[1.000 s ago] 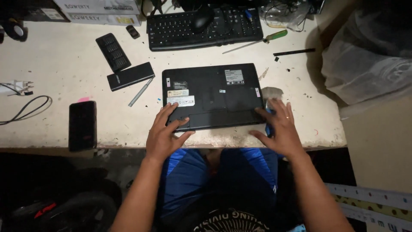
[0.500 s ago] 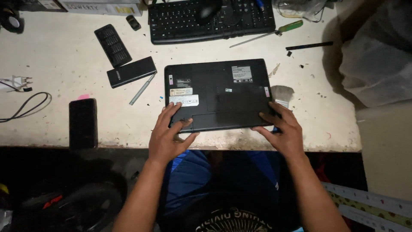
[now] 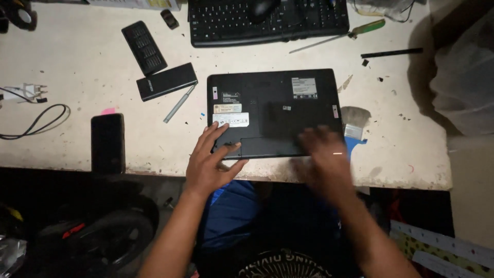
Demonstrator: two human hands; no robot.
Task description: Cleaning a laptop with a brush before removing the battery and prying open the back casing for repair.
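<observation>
A black laptop point(image 3: 275, 110) lies upside down on the worn white table point(image 3: 77, 92), with several stickers on its underside. My left hand point(image 3: 211, 162) rests with spread fingers on the laptop's near left corner. My right hand point(image 3: 324, 159) is motion-blurred over the near right edge of the laptop, fingers apart, holding nothing that I can see.
A black keyboard point(image 3: 267, 20) with a mouse on it sits at the back. A green-handled screwdriver point(image 3: 339, 38) lies right of it. A black battery pack point(image 3: 167, 81), a vented black cover point(image 3: 144, 47), a silver pen point(image 3: 179, 103), a dark phone point(image 3: 108, 141) and a cable with plug point(image 3: 31, 103) lie to the left.
My right hand has moved left along the laptop's near edge and is now blurred. My left hand stays on the near left corner. The view has shifted slightly.
</observation>
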